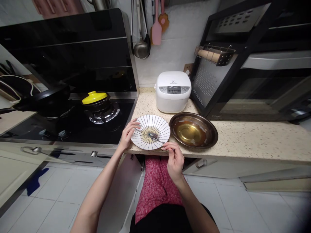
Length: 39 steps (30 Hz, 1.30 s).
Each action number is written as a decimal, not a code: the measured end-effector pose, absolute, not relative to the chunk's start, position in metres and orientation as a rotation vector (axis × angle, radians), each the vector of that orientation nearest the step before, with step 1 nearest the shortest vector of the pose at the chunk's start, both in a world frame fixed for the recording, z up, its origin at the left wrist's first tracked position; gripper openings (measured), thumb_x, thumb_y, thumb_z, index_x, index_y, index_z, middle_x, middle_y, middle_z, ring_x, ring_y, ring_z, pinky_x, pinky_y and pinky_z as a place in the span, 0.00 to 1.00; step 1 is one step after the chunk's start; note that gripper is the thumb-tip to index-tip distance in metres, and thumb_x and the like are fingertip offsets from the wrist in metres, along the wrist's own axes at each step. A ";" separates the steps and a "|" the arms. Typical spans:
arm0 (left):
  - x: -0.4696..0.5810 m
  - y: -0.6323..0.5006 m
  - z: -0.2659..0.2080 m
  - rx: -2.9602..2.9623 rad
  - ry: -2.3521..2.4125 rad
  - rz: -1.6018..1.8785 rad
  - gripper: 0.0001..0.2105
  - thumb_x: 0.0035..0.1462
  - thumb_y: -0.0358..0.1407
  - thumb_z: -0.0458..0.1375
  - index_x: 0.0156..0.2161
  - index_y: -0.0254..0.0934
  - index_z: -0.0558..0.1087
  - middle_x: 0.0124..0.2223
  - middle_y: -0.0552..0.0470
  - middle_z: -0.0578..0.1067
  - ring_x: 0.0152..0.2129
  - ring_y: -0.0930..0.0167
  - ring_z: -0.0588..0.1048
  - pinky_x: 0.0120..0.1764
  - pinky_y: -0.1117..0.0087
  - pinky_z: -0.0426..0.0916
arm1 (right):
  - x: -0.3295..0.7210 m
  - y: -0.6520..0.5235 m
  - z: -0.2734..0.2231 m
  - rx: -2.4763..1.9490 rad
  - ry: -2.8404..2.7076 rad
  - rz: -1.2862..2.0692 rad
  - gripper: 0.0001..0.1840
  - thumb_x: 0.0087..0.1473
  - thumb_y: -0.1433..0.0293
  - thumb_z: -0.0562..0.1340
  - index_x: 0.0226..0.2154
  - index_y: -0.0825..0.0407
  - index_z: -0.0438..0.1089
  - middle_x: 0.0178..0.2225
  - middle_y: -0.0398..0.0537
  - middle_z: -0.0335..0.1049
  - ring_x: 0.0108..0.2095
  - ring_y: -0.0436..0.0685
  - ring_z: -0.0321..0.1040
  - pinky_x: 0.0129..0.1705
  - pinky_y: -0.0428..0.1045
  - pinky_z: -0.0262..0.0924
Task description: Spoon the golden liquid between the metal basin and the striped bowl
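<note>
A white plate (160, 126) with dark lines fanning out from its middle lies on the counter in front of me. At its left rim, my left hand (128, 133) grips the edge, fingers over the top. My right hand (175, 157) pinches the handle of a metal spoon (154, 137) near the plate's lower right rim. The spoon's bowl rests near the plate's centre. Just right of the plate stands a brown metal basin (212, 132) with a golden, shiny inside; whether it holds liquid I cannot tell.
A white rice cooker (173, 92) stands behind the plate. To the left, a yellow-lidded pot (95, 98) and a black wok (48, 98) sit on the gas stove (97, 134). An oven (274, 90) is at right. Below the counter, a cabinet door (119, 191) hangs open.
</note>
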State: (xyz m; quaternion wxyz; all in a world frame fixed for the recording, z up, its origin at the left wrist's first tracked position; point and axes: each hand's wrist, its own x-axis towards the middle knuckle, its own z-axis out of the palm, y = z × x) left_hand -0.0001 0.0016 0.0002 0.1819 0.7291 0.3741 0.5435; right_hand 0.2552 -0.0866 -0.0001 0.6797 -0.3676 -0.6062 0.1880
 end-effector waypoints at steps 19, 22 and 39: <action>-0.001 0.003 -0.002 2.073 1.018 1.551 0.18 0.72 0.44 0.51 0.44 0.39 0.82 0.54 0.43 0.80 0.66 0.53 0.68 0.69 0.42 0.59 | 0.253 -0.082 -0.002 -0.841 -1.351 0.471 0.13 0.71 0.71 0.55 0.34 0.49 0.70 0.34 0.45 0.75 0.36 0.53 0.74 0.40 0.48 0.68; -0.001 0.003 -0.001 2.075 1.014 1.551 0.18 0.73 0.44 0.51 0.44 0.39 0.82 0.54 0.43 0.80 0.66 0.53 0.68 0.69 0.42 0.59 | 0.252 -0.082 -0.003 -0.842 -1.353 0.467 0.13 0.71 0.70 0.55 0.34 0.49 0.70 0.34 0.45 0.75 0.37 0.53 0.74 0.40 0.48 0.68; 0.000 0.002 0.000 2.081 1.030 1.546 0.19 0.72 0.44 0.50 0.43 0.38 0.81 0.54 0.42 0.80 0.66 0.53 0.68 0.69 0.42 0.59 | 0.251 -0.080 -0.005 -0.847 -1.362 0.437 0.12 0.70 0.72 0.55 0.35 0.48 0.71 0.35 0.45 0.76 0.37 0.53 0.74 0.40 0.48 0.69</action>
